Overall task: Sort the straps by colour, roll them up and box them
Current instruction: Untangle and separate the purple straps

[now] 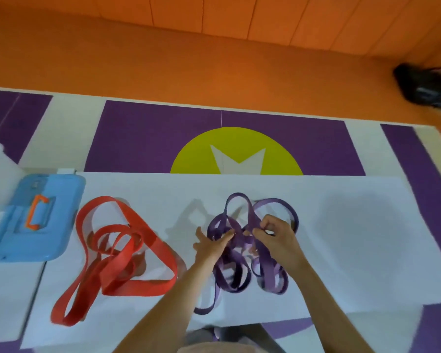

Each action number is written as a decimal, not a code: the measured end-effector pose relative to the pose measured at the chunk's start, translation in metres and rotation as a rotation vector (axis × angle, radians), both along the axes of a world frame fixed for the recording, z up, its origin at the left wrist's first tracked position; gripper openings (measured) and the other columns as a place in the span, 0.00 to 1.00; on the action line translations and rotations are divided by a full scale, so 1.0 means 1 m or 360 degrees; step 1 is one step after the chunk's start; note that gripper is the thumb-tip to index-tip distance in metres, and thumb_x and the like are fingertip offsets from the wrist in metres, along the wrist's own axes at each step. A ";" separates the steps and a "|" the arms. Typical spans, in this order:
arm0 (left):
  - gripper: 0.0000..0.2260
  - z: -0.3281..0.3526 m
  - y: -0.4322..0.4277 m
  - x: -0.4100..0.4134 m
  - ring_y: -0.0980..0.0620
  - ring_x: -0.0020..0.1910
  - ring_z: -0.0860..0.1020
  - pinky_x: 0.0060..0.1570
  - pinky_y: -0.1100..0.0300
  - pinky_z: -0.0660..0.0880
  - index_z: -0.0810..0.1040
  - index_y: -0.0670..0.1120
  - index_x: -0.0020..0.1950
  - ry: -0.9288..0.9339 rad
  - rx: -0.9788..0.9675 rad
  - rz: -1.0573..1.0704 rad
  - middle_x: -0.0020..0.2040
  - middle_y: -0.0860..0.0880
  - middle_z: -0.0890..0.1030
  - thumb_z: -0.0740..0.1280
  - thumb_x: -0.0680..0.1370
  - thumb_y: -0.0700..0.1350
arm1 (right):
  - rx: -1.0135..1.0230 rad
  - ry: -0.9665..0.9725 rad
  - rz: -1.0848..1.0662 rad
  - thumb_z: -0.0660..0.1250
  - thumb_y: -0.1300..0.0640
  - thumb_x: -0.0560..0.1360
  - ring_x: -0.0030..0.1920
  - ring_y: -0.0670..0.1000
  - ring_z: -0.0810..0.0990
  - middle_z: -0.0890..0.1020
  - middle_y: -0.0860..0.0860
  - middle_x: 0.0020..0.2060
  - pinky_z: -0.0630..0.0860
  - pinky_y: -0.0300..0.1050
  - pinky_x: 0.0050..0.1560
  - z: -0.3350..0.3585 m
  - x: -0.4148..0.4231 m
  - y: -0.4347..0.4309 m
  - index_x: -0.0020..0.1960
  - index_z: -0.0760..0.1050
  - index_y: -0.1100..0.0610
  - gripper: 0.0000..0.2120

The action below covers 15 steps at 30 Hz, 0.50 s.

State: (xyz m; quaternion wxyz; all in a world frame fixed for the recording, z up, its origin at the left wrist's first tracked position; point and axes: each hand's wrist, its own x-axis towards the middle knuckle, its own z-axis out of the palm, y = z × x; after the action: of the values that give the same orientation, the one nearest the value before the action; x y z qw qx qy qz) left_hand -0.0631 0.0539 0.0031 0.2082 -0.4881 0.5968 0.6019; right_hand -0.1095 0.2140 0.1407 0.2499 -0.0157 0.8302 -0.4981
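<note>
purple straps (251,217) lie in one loose tangle of loops on a white sheet (354,238), slightly right of centre in the head view. several loops stand up at the far side of the tangle; one band trails off toward the near edge of the sheet.

left hand (210,247): rests on the left side of the purple tangle, fingers stretched toward its middle and touching the bands. cannot tell whether it grips a band.

right hand (278,238): on the right side of the tangle, fingers curled, pinching a purple band near the centre. both forearms reach in from the near edge.

red straps (161,247): a separate loose heap on the same sheet, left of the purple tangle and apart from it. not rolled. one long loop runs toward the near left corner.

box (56,225): light blue, lid shut, orange handle on top. it sits at the left end of the sheet, just beside the red heap. no strap is in contact with it.

sheet lies over a mat (163,138) of purple and white panels with a yellow circle. orange flooring lies beyond the mat. a black object (428,90), blurred, sits at the far right on the orange surface; its nature cannot be told.
</note>
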 end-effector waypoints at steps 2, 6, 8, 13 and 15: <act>0.60 -0.003 -0.002 -0.002 0.33 0.71 0.73 0.69 0.36 0.72 0.52 0.54 0.83 -0.0012 0.0350 0.0321 0.77 0.39 0.69 0.78 0.61 0.75 | -0.0192 -0.0040 -0.0037 0.68 0.68 0.79 0.32 0.56 0.85 0.84 0.64 0.40 0.77 0.49 0.35 0.016 -0.002 0.002 0.42 0.65 0.67 0.13; 0.58 0.002 -0.004 0.003 0.36 0.64 0.80 0.61 0.36 0.78 0.55 0.55 0.81 -0.0031 0.0549 0.0405 0.71 0.40 0.76 0.82 0.60 0.69 | -0.0464 -0.0084 0.0024 0.67 0.67 0.79 0.26 0.55 0.77 0.85 0.65 0.45 0.75 0.45 0.31 0.040 0.001 0.003 0.43 0.67 0.66 0.10; 0.55 0.012 -0.005 0.010 0.41 0.56 0.83 0.57 0.42 0.80 0.50 0.54 0.82 0.0027 0.0522 0.0378 0.64 0.39 0.80 0.84 0.67 0.53 | -0.0559 -0.0005 0.0011 0.63 0.71 0.81 0.23 0.55 0.75 0.85 0.61 0.43 0.73 0.42 0.28 0.046 -0.002 0.003 0.44 0.68 0.66 0.08; 0.54 0.002 -0.021 0.026 0.38 0.56 0.84 0.63 0.38 0.78 0.65 0.44 0.79 0.0130 0.0432 0.0188 0.59 0.39 0.84 0.88 0.58 0.47 | -0.0805 0.0259 -0.0182 0.62 0.64 0.76 0.22 0.53 0.70 0.84 0.60 0.40 0.66 0.40 0.25 0.064 -0.018 0.002 0.40 0.71 0.57 0.07; 0.41 0.010 -0.031 0.034 0.40 0.51 0.87 0.62 0.42 0.80 0.78 0.39 0.67 0.0225 0.0454 0.0035 0.52 0.41 0.88 0.87 0.57 0.46 | -0.0837 0.0306 -0.0229 0.61 0.63 0.75 0.22 0.53 0.69 0.85 0.58 0.41 0.66 0.41 0.26 0.071 -0.025 0.003 0.39 0.71 0.55 0.07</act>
State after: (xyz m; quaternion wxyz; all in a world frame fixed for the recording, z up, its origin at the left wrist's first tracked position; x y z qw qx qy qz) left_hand -0.0295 0.0230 0.0131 0.2263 -0.4166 0.5131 0.7155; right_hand -0.1341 0.2172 0.2115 0.1214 -0.0681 0.6913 -0.7091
